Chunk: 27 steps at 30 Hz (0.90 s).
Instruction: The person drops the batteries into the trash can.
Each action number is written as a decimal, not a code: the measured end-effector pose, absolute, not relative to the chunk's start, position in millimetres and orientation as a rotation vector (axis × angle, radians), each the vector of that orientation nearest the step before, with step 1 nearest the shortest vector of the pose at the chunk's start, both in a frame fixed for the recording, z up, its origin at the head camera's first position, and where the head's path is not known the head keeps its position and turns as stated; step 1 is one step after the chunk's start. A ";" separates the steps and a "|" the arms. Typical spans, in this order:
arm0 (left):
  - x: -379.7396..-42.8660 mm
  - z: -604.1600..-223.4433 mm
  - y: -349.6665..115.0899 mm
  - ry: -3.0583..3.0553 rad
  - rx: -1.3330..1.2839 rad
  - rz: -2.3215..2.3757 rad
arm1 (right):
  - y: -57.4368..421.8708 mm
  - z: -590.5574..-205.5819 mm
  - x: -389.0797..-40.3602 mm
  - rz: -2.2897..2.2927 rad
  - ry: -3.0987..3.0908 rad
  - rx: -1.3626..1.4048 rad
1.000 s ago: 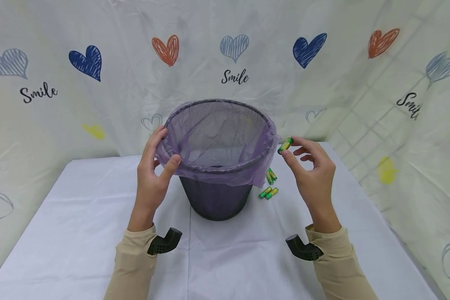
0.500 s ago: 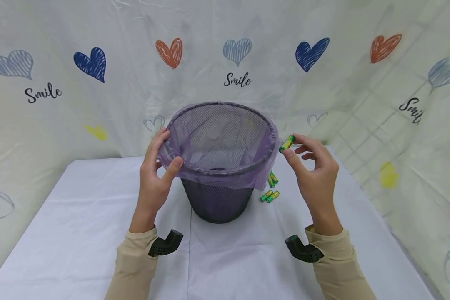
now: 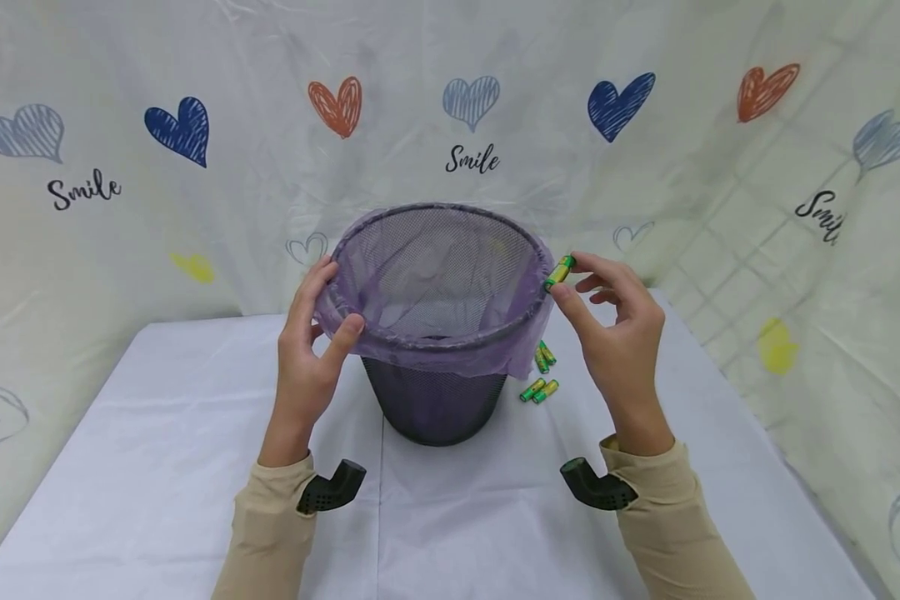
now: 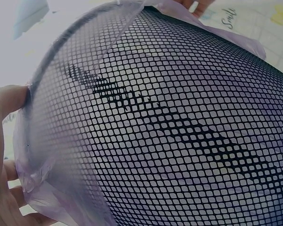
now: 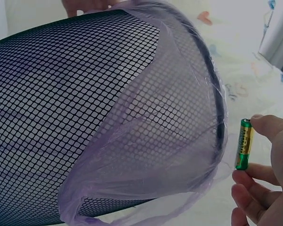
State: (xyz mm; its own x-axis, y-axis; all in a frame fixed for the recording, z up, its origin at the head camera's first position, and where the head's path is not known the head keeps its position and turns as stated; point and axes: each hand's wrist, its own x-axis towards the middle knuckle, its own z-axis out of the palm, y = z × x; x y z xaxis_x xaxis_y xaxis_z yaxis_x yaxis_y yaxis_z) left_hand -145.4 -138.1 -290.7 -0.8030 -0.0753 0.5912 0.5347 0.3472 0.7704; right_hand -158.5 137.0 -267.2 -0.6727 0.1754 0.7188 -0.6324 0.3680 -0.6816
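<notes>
Head view: grips one mesh bin at nine o'clock with the left hand; pinches one battery at its three o'clock with the right hand; shows four loose batteries at four o'clock. Left wrist: shows left thumb closer, at nine o'clock. Right wrist: reveals the pinched battery just apart from the bin, unclear from the head.

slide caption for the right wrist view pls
The right hand pinches a battery by its ends near the rim of a purple-lined mesh bin.
</notes>
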 end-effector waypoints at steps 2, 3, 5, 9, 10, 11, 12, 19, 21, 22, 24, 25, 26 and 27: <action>-145.6 -290.6 -138.2 -2.074 -0.398 -1.483 | 135.0 -265.6 -158.4 1.379 -1.891 0.402; -145.6 -290.6 -138.2 -2.075 -0.396 -1.482 | 133.8 -264.9 -158.5 1.376 -1.891 0.401; -145.6 -290.5 -138.2 -2.077 -0.395 -1.483 | 131.2 -263.1 -158.4 1.368 -1.888 0.396; -145.2 -290.2 -138.3 -2.084 -0.391 -1.480 | 127.4 -260.2 -159.0 1.356 -1.886 0.397; -145.1 -290.1 -138.4 -2.085 -0.390 -1.479 | 126.6 -259.9 -159.3 1.353 -1.889 0.397; -144.9 -289.9 -138.5 -2.086 -0.389 -1.479 | 125.8 -259.5 -159.5 1.355 -1.893 0.400; -144.7 -289.8 -138.6 -2.089 -0.387 -1.477 | 124.9 -259.2 -159.8 1.358 -1.898 0.404; -144.5 -289.7 -138.8 -2.090 -0.388 -1.468 | 119.6 -258.6 -162.7 1.352 -1.927 0.417; -144.6 -289.9 -138.9 -2.090 -0.389 -1.467 | 118.9 -259.2 -164.4 1.353 -1.925 0.420; -144.7 -290.0 -138.9 -2.089 -0.390 -1.467 | 118.6 -259.7 -165.3 1.351 -1.925 0.421; -144.9 -290.2 -138.9 -2.087 -0.392 -1.470 | 117.8 -259.6 -165.9 1.343 -1.933 0.423; -145.0 -290.2 -138.9 -2.085 -0.393 -1.471 | 117.3 -259.3 -166.0 1.335 -1.939 0.423; -145.1 -290.1 -138.9 -2.084 -0.393 -1.472 | 117.0 -259.3 -166.3 1.326 -1.945 0.425; -145.1 -290.0 -138.9 -2.084 -0.394 -1.473 | 117.0 -259.9 -167.1 1.320 -1.950 0.425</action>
State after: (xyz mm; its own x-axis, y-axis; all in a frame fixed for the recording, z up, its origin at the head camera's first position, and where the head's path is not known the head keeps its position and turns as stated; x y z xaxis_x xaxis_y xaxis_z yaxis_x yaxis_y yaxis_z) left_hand -145.1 -138.9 -290.0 -0.8045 -0.0754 0.5891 0.5302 0.3558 0.7696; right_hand -167.1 117.0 -259.9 -0.6779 0.1243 0.7246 -0.6264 0.4183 -0.6578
